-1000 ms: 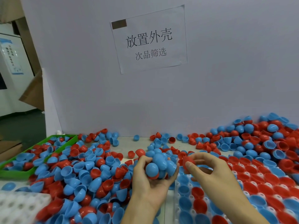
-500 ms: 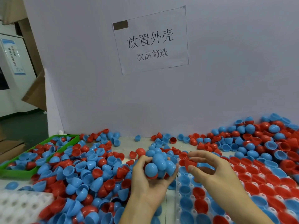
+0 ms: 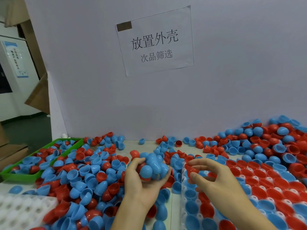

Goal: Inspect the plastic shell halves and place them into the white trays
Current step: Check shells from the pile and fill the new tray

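Much of the white tray (image 3: 183, 211) at near right is being hidden by the right hand (image 3: 214, 183) and forearm, and its right side is being cut off by the frame. A red shell half (image 3: 191, 170) is being pinched by that hand's fingers (image 3: 199, 163) over the tray's far left corner; which way its opening faces cannot be told. A cluster of blue shell halves (image 3: 154, 166), domes mostly upward, is being gripped in the left hand (image 3: 142, 183) above the surface (image 3: 149, 146)

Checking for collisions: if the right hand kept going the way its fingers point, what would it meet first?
The right hand, pinching a red shell, points left toward the left hand. It would likely meet that hand's blue shells first, though depth is unclear.
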